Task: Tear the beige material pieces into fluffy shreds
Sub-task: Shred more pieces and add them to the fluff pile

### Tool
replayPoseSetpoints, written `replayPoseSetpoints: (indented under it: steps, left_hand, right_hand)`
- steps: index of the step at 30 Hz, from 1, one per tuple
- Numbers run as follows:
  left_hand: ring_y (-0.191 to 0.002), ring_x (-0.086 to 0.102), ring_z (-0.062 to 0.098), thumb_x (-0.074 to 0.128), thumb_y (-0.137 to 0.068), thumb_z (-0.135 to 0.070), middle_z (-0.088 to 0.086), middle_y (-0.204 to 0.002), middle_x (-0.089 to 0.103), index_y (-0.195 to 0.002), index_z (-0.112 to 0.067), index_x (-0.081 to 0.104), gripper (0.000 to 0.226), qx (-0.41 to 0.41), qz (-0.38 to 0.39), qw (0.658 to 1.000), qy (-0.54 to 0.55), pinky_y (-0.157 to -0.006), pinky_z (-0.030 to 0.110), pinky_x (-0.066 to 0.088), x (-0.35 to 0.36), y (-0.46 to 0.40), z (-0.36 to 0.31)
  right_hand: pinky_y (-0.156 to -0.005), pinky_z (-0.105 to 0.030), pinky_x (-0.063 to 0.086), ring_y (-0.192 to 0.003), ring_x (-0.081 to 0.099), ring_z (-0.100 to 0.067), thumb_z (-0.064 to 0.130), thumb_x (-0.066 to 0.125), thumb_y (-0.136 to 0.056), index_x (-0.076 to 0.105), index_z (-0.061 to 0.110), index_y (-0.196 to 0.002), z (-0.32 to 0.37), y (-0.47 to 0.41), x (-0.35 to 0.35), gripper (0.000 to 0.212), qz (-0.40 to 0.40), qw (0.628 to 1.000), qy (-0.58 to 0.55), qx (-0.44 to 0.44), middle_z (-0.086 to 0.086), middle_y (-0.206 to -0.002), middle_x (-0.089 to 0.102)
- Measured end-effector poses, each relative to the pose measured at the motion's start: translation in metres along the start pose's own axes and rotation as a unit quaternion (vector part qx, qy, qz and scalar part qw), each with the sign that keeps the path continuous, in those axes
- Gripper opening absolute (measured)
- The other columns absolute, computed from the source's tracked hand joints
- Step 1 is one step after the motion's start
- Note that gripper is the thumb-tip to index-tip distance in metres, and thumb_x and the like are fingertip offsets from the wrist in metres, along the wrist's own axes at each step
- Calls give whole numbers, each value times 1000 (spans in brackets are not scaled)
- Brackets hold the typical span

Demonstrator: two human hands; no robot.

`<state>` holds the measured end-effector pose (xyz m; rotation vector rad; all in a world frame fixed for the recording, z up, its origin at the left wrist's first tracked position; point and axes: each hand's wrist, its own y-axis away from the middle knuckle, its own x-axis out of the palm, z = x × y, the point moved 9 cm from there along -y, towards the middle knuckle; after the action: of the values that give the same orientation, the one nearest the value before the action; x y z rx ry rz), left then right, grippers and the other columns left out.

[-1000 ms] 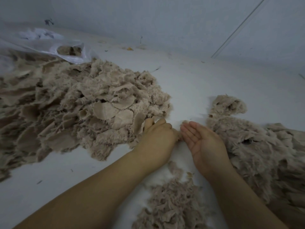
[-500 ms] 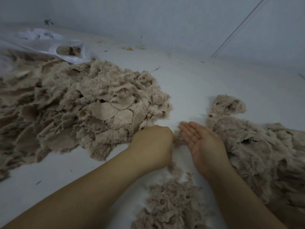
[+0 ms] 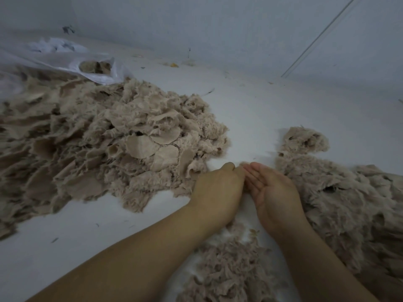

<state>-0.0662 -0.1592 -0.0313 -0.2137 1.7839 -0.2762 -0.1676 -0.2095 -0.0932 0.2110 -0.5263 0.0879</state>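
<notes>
Since a second ago, left hand [image 3: 218,188] curls knuckles-up beside flat, released right hand [image 3: 272,188]; its contents hidden. Beige pieces [image 3: 152,147], centre-left, look soft, light; pinch frayed edges.

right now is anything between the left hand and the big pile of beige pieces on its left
Nothing visible. The left hand lies right at the near edge of the big pile, with no other object between them; contact itself is unclear.

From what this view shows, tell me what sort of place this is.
Probably a plain workroom floor used for hand-sorting, not a home. A big heap of beige material lies on a white sheet, a plastic sack holds more, and bare walls surround it.
</notes>
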Motion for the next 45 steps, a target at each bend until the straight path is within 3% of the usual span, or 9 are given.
replayPoseSetpoints:
  steps: [6, 9, 15, 19, 22, 26, 31, 36, 45]
  left_hand:
    - [-59, 39, 17, 47, -94, -8, -3, -88, 41, -88, -18, 40, 14, -33, -24, 992, 121, -47, 32, 24, -1, 4, 10]
    - [-55, 33, 11, 42, -97, -14, -6, -81, 35, -87, -21, 30, 17, -30, -10, 993, 116, -45, 30, 18, 7, 0, 8]
    - [-71, 59, 22, 47, -96, -24, 0, -93, 59, -114, -17, 43, 20, -3, -9, 997, 71, -46, 30, 23, 17, -4, 1]
    - [-75, 59, 24, 51, -94, -20, -1, -83, 59, -91, -19, 47, 5, -38, -22, 994, 101, -48, 31, 23, 13, -6, 12]
    - [-65, 48, 21, 53, -91, -15, -1, -73, 54, -74, -23, 39, 23, -34, -32, 991, 127, -46, 31, 19, 10, -5, 12]
    - [-54, 43, 17, 53, -89, -3, -5, -60, 44, -70, -14, 46, 22, -54, -71, 962, 259, -46, 36, 35, 1, -1, 21]
    - [-57, 47, 21, 52, -88, 2, 2, -62, 48, -78, -2, 54, 12, -44, -110, 947, 299, -52, 45, 44, -11, 6, 19]
    - [-61, 50, 29, 55, -91, 2, 15, -67, 54, -80, 3, 57, 11, -50, -146, 925, 346, -58, 51, 43, -18, 14, 28]
    - [-64, 59, 28, 54, -96, 0, 10, -71, 62, -80, -4, 61, 18, -26, -228, 862, 451, -62, 45, 51, -43, 25, 40]
  right_hand:
    - [-82, -25, 60, -101, 74, -21, 10, 48, -104, 60, -3, -117, -1, 0, -1, 22, -1, 1000, -14, 6, -18, -111, 73]
    - [-75, -22, 60, -97, 74, -19, 10, 49, -104, 62, 0, -112, -2, 1, 0, 19, -2, 1000, -7, 3, -13, -103, 76]
    - [-72, -22, 59, -97, 74, -19, 11, 49, -104, 62, -2, -118, -1, 0, 1, 23, -6, 1000, 2, -1, -15, -107, 74]
    - [-75, -22, 60, -95, 74, -16, 10, 48, -104, 60, -4, -119, -1, 1, 2, 24, -10, 1000, -8, 7, -16, -110, 72]
    - [-77, -24, 59, -97, 74, -16, 9, 48, -104, 59, -5, -120, -1, 2, 3, 24, -12, 1000, -3, 12, -16, -111, 71]
    - [-82, -26, 58, -104, 72, -21, 9, 49, -104, 58, -5, -124, -1, 4, 1, 26, -19, 1000, -6, 20, -17, -115, 70]
    - [-65, -16, 57, -81, 75, -7, 6, 49, -103, 59, -1, -116, 2, 6, 1, 18, -22, 1000, -11, 19, -7, -100, 71]
    - [-78, -23, 54, -99, 68, -16, 3, 48, -103, 56, -1, -117, 3, 7, 2, 17, -26, 999, 17, 24, -11, -107, 67]
    - [-94, -31, 52, -105, 66, -22, -1, 46, -103, 58, -3, -110, 9, 12, 3, 14, -37, 999, 25, 9, -15, -108, 66]
